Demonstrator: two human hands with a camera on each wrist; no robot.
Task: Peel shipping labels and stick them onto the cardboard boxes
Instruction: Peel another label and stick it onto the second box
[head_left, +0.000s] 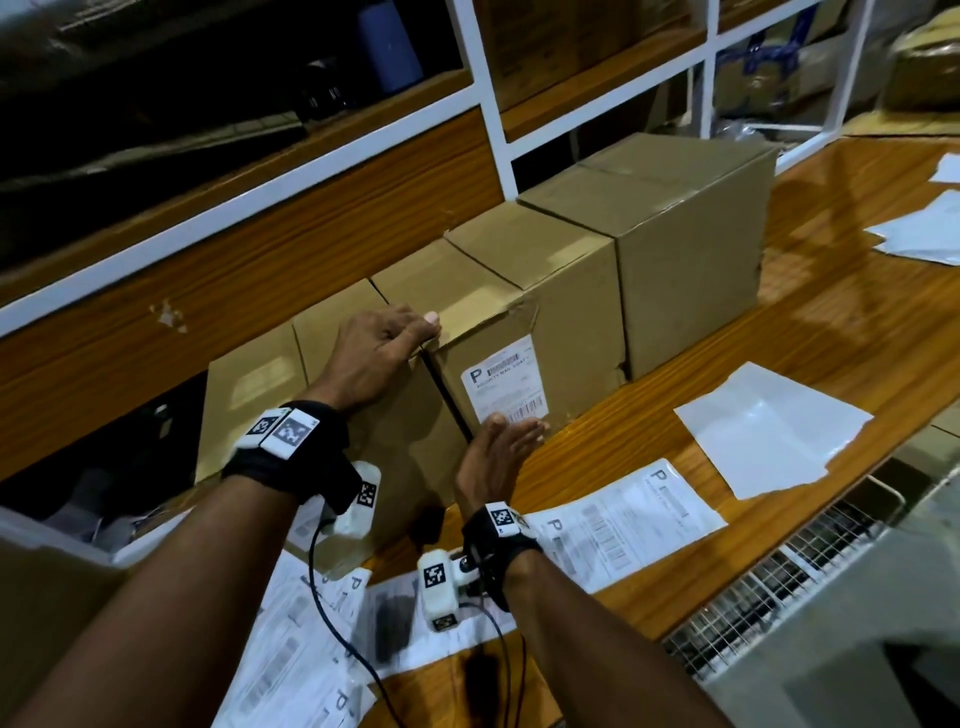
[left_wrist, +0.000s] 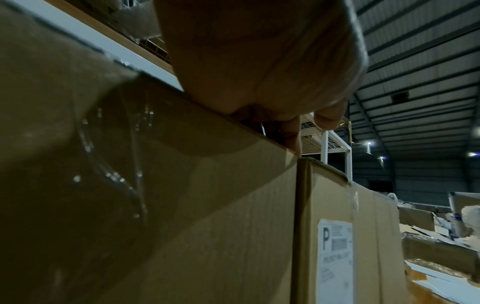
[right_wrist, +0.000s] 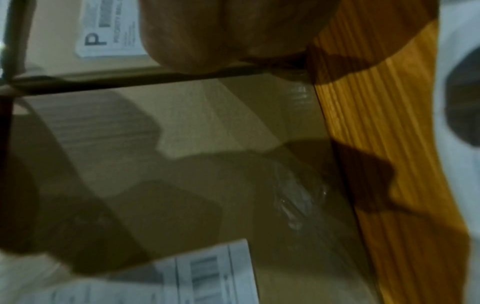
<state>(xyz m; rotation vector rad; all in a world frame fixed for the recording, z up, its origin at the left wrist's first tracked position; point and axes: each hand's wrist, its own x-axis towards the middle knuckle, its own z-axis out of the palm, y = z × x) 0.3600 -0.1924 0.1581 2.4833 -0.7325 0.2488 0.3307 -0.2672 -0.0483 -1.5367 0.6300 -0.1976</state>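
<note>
Several cardboard boxes stand in a row along the back of the wooden table (head_left: 753, 338). One box (head_left: 571, 332) carries a white shipping label (head_left: 506, 384) on its front face; the label (left_wrist: 335, 257) also shows in the left wrist view. My left hand (head_left: 405, 338) lies on top of the neighbouring plain box (head_left: 410, 415), fingers curled over its top edge into the gap between the two boxes. My right hand (head_left: 511, 434) is flat with straight fingers, touching the labelled box's front at the label's lower edge. The right wrist view shows the palm (right_wrist: 221, 30) over the label (right_wrist: 111, 30).
Printed label sheets (head_left: 623, 519) lie on the table near my wrists. Blank white backing sheets (head_left: 769, 431) lie to the right, with more (head_left: 924, 228) at the far right. A larger box (head_left: 675, 234) ends the row. A white shelf frame (head_left: 488, 104) rises behind; wire mesh (head_left: 779, 597) borders the table's front.
</note>
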